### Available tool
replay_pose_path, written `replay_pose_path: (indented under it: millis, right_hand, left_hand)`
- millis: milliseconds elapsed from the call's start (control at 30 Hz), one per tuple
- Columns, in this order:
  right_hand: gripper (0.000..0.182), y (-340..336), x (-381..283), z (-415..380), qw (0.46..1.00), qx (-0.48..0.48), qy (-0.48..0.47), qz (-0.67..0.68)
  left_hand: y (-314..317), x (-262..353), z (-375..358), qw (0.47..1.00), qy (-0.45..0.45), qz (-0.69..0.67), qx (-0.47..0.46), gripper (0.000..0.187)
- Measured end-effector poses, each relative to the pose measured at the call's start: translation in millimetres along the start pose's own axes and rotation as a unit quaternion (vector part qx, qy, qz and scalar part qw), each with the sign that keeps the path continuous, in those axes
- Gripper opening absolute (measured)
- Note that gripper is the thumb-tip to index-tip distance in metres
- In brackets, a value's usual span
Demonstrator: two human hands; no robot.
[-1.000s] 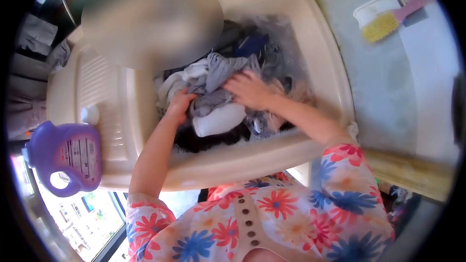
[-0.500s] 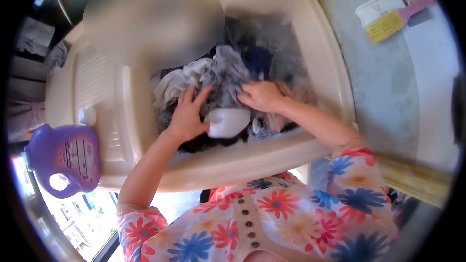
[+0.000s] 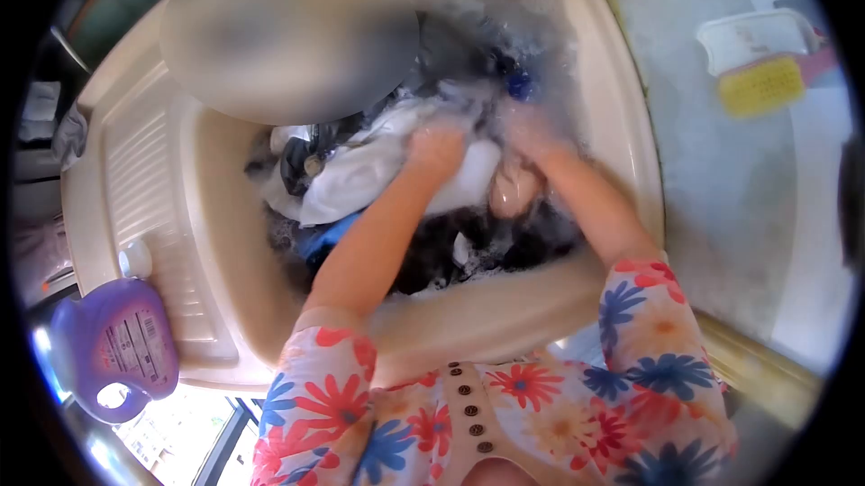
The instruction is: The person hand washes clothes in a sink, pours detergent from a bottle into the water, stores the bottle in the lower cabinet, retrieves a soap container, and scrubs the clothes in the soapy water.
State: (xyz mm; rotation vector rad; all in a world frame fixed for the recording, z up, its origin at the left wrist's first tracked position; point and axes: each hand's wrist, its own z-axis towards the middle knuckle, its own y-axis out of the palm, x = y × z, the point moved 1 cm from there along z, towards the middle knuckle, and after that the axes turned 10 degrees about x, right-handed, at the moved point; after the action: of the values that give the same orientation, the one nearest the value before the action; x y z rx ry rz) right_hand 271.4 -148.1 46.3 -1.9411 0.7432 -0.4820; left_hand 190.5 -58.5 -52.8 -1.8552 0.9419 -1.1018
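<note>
While both hands, left hand & right hand, clench the white garment (soaked, prob. heavy, floppy, slippery), bunched folds give best hold.

No words or numbers clear enough to read. Only a white label on the purple bottle, at the edge of the cream sink, with tiny dark lines of print, too small and blurry to make out.
</note>
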Motion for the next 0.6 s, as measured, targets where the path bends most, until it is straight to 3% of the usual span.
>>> replay_pose_path:
  millis: [33, 67, 200, 233, 267, 300, 333, 400, 467, 500, 533, 600]
  right_hand:
    - [0.053, -30, -9, -3, 0.998, -0.052, -0.006, -0.032]
    - [0.051, -25, 0, 9, 0.999, -0.028, -0.008, -0.016]
    - [0.043, 20, 37, 51, 0.997, 0.071, -0.011, 0.039]
    - [0.044, 51, 40, 56, 0.983, 0.137, 0.034, 0.115]
    - [0.044, 69, 34, 38, 0.974, 0.192, 0.046, 0.109]
    - [0.044, 86, 27, 19, 0.962, 0.247, 0.058, 0.104]
    - [0.045, 98, 21, -7, 0.970, 0.240, -0.033, 0.001]
    - [0.042, 108, 31, -33, 0.974, 0.206, -0.085, -0.045]
    - [0.039, 97, 55, -5, 0.992, 0.034, 0.005, 0.125]
    - [0.037, 95, 62, 5, 0.975, -0.058, 0.049, 0.208]
    - [0.035, 95, 62, 5, 0.983, 0.003, 0.017, 0.184]
    - [0.031, 87, 59, -3, 0.983, 0.121, -0.047, 0.132]
  left_hand:
    - [-4, 3, 9, 1.000, -0.008, -0.013, 0.003, 0.029]
    - [-8, 7, 18, 1.000, -0.016, -0.026, 0.006, 0.031]
    - [13, -7, 35, 0.996, -0.020, -0.082, 0.022, 0.039]
    - [22, -16, 33, 0.994, -0.002, -0.111, 0.022, 0.041]
    - [26, -23, 26, 0.990, 0.018, -0.141, 0.009, 0.044]
    - [21, -28, 19, 0.985, 0.038, -0.167, -0.008, 0.046]
    - [11, -31, 4, 0.985, 0.028, -0.160, -0.054, 0.049]
    - [-40, -23, -38, 0.979, -0.006, -0.091, -0.181, 0.060]
    - [-44, -39, -92, 0.981, 0.088, -0.171, 0.010, 0.063]
    - [-49, -42, -119, 0.980, 0.147, -0.108, 0.081, 0.065]
    - [-54, -44, -145, 0.967, 0.204, -0.043, 0.148, 0.067]
    - [-59, -44, -193, 0.985, 0.143, 0.055, 0.078, 0.070]
